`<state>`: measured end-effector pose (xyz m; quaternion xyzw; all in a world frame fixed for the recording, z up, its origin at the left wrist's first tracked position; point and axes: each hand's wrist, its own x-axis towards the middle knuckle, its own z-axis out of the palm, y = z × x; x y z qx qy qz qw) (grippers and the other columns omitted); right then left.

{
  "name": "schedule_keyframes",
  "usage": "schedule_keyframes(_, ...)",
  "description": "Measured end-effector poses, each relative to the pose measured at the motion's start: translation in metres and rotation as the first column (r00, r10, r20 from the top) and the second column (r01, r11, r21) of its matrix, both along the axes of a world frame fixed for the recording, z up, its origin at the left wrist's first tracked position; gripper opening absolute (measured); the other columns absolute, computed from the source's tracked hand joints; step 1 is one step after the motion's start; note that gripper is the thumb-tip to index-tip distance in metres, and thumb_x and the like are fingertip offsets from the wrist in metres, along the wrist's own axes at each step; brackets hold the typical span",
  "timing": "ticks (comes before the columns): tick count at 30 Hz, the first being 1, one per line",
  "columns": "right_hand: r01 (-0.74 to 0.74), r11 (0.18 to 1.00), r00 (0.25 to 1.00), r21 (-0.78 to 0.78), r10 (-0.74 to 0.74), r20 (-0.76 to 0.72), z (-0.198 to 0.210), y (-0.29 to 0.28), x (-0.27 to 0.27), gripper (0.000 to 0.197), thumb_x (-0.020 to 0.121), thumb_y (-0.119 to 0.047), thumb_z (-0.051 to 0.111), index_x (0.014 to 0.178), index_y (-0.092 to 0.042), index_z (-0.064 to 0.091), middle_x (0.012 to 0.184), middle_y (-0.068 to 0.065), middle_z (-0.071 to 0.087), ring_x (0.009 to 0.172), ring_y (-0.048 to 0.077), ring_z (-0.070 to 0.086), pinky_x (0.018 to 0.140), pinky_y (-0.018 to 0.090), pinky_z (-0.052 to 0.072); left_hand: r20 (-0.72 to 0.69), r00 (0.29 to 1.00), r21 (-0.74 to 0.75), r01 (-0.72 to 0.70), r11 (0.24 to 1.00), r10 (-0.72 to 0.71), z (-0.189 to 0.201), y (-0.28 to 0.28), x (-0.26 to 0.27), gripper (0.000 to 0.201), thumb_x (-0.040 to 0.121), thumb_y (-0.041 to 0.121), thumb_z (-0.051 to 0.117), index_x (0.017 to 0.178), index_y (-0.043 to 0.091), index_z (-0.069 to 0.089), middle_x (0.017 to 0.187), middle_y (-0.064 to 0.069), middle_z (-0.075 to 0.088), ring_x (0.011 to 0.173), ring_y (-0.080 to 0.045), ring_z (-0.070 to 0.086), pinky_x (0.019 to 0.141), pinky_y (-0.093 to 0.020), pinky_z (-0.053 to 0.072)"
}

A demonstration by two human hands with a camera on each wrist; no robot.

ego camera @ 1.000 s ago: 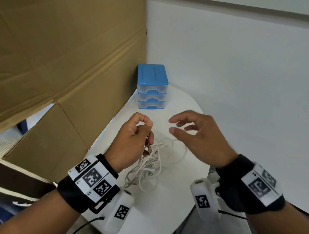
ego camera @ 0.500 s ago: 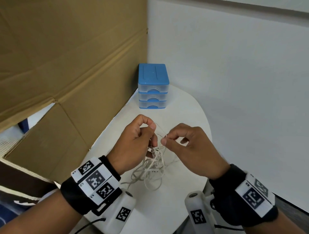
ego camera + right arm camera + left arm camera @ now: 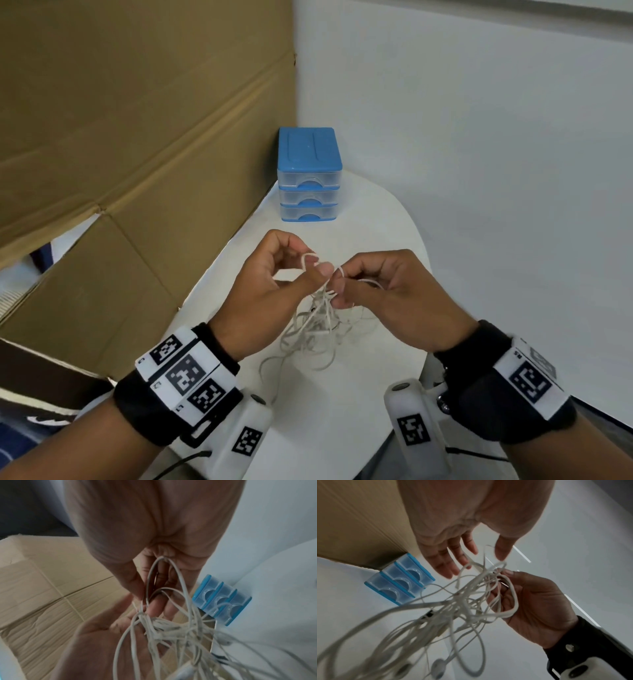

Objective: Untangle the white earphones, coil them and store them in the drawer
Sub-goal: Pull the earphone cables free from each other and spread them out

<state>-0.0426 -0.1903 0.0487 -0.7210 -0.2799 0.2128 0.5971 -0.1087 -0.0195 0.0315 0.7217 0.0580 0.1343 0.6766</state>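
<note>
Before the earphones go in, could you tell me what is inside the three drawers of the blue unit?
All three drawers of the blue drawer unit are closed. Their clear fronts show nothing distinct inside, but the views are too small and blurred to be sure, and the drawers' rear parts are hidden.

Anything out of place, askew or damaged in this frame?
Only the white earphones: their cable is a dense knot hanging between the left hand and right hand, both pinching strands. The blue drawer unit stands upright, drawers closed. No damage visible.

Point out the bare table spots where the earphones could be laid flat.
Bare table lies between the drawer unit and both hands, and along the near edge. Crowded: under the left hand and right hand, where the earphones dangle.
</note>
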Motion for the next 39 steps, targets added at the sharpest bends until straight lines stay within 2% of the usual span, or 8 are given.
schedule_keyframes(6,0.063,0.982,0.982,0.181,-0.028,-0.189,0.008,-0.005,0.007,0.007,0.087,-0.001,0.066,0.081,-0.001,0.070,0.073,0.010,0.068,0.065,0.019,0.064,0.065,0.026,0.055,-0.039,0.991,0.363,0.130,0.923,-0.124,0.004,0.004,-0.006,0.036,0.060,0.056,0.075,0.080,0.027,0.067,0.086,0.011,0.067,0.084,-0.009,0.061,0.072,-0.026,0.044)
schedule_keyframes(11,0.072,0.967,0.954,0.244,0.005,-0.300,0.005,-0.012,0.014,0.019,0.081,-0.012,0.061,0.090,0.005,0.064,0.077,0.009,0.067,0.068,0.018,0.061,0.066,0.025,0.054,-0.114,0.967,0.244,0.250,0.937,-0.228,0.002,0.005,-0.003,0.018,0.075,0.039,0.074,0.081,0.022,0.077,0.089,0.004,0.072,0.082,-0.018,0.064,0.071,-0.037,0.047)
schedule_keyframes(18,0.106,0.962,0.927,0.251,-0.004,-0.375,0.000,-0.012,0.019,0.012,0.083,-0.013,0.061,0.088,-0.002,0.064,0.082,0.009,0.069,0.071,0.016,0.064,0.070,0.026,0.055,-0.126,0.957,0.149,0.279,0.949,-0.262,0.001,0.002,-0.003,0.021,0.086,0.028,0.068,0.084,0.009,0.073,0.086,0.007,0.065,0.081,-0.011,0.060,0.076,-0.025,0.046)
schedule_keyframes(20,0.150,0.978,0.958,0.145,-0.108,-0.266,-0.001,-0.009,0.019,0.003,0.086,-0.008,0.064,0.089,-0.008,0.066,0.092,0.010,0.072,0.079,0.015,0.064,0.077,0.029,0.054,-0.120,0.967,0.117,0.238,0.964,-0.224,0.005,0.001,-0.003,0.021,0.081,0.032,0.067,0.081,0.011,0.073,0.085,0.007,0.062,0.079,-0.008,0.058,0.074,-0.021,0.045)
schedule_keyframes(23,0.390,0.920,0.908,-0.037,-0.377,0.184,-0.001,-0.006,0.009,0.020,0.085,-0.007,0.070,0.097,-0.022,0.064,0.103,-0.009,0.069,0.090,0.007,0.063,0.082,0.029,0.051,-0.157,0.978,0.072,0.152,0.986,-0.139,0.010,0.001,-0.002,0.019,0.079,0.036,0.072,0.076,0.017,0.075,0.078,0.001,0.062,0.071,-0.010,0.054,0.069,-0.023,0.042)
schedule_keyframes(27,0.433,0.898,0.790,0.077,-0.419,0.448,0.009,0.001,-0.030,0.009,0.079,-0.025,0.071,0.074,-0.022,0.065,0.075,-0.009,0.066,0.074,0.011,0.060,0.065,0.017,0.044,-0.214,0.971,-0.019,0.100,0.995,-0.102,0.014,-0.002,-0.001,0.018,0.089,0.022,0.065,0.075,0.012,0.073,0.067,-0.004,0.063,0.065,-0.015,0.053,0.065,-0.030,0.044)
schedule_keyframes(32,0.423,0.899,0.856,-0.113,-0.356,0.375,-0.009,0.008,-0.034,0.018,0.072,-0.039,0.080,0.074,-0.025,0.068,0.069,-0.011,0.062,0.068,0.010,0.057,0.059,0.013,0.037,-0.219,0.966,-0.096,0.117,0.988,-0.136,0.019,-0.007,-0.004,0.018,0.089,0.020,0.064,0.075,0.012,0.072,0.071,-0.007,0.066,0.067,-0.016,0.060,0.067,-0.031,0.051)
schedule_keyframes(39,0.310,0.950,0.934,-0.026,-0.300,0.197,-0.003,0.003,-0.026,0.013,0.089,-0.013,0.068,0.078,-0.014,0.077,0.069,-0.005,0.072,0.055,0.000,0.058,0.054,0.011,0.039,-0.208,0.974,-0.095,0.072,0.993,-0.091,0.029,-0.002,-0.003,0.023,0.095,0.021,0.056,0.082,0.006,0.067,0.087,-0.020,0.070,0.077,-0.015,0.061,0.060,-0.024,0.051)
